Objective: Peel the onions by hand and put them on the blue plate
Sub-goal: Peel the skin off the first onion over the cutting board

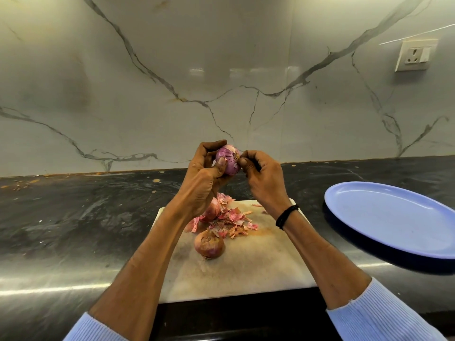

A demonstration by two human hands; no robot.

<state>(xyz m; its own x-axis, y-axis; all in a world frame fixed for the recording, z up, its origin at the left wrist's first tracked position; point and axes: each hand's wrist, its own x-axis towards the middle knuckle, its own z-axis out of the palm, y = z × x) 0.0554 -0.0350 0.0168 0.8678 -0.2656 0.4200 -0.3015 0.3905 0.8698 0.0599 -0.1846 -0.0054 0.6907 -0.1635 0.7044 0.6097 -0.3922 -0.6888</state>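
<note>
Head view: three onions, two hands, one plate, one board. The left hand [204,173] grasps the purple onion [230,158], fingers curled over its top and thumb pressed on its near face. The onion is held in the air above the far edge of the single cutting board [258,267]. The right hand [261,175] pinches at that onion's root end with thumb and fingertips; whether a strip of skin lies in the pinch cannot be told. One black wristband [286,216] circles the right wrist.

Two unpeeled onions rest on the board. The far onion [212,210] lies near the far left corner, partly hidden by the left wrist. The near onion [209,243] lies toward the left edge, about midway along the board. Between and beside them, one loose heap of pink skins [236,220] spreads toward the board's far edge.

The board sits at the near edge of the dark counter [73,217]. One blue plate [394,217] stands on the counter right of the board, apart from it. One wall socket [416,55] is set in the marble wall [221,70].
</note>
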